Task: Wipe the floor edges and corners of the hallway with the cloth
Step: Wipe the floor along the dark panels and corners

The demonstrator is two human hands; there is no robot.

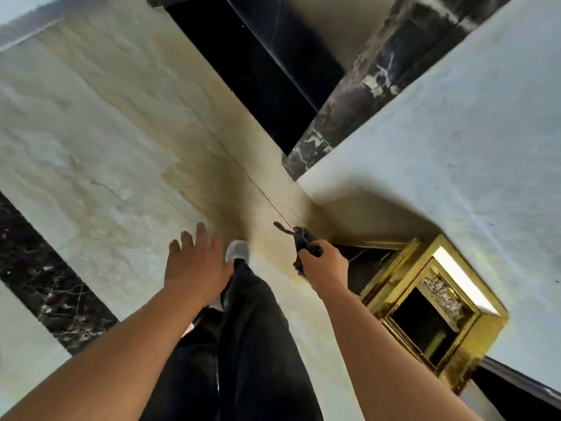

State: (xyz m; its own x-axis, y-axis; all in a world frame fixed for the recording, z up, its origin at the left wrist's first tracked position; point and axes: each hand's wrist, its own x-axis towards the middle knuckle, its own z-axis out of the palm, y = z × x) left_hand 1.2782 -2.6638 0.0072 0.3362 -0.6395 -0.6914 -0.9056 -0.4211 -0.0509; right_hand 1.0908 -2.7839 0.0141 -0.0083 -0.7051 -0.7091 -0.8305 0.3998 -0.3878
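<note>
My right hand [326, 270] is closed around a dark grey cloth [303, 238], which hangs bunched above the cream marble floor [106, 147], with a thin strip trailing up and left. The cloth is held in the air near the corner where the pale wall [440, 132] meets the floor. My left hand [195, 265] is held out flat with fingers spread and holds nothing. Below both hands I see my dark trouser leg [252, 329] and a white shoe [238, 252].
A gold-framed bin or stand [431, 305] sits against the pale wall at the right. Black marble borders run along the floor at lower left [45, 284] and by a dark veined pillar [349, 101] at the top. A dark opening [243, 56] lies beyond.
</note>
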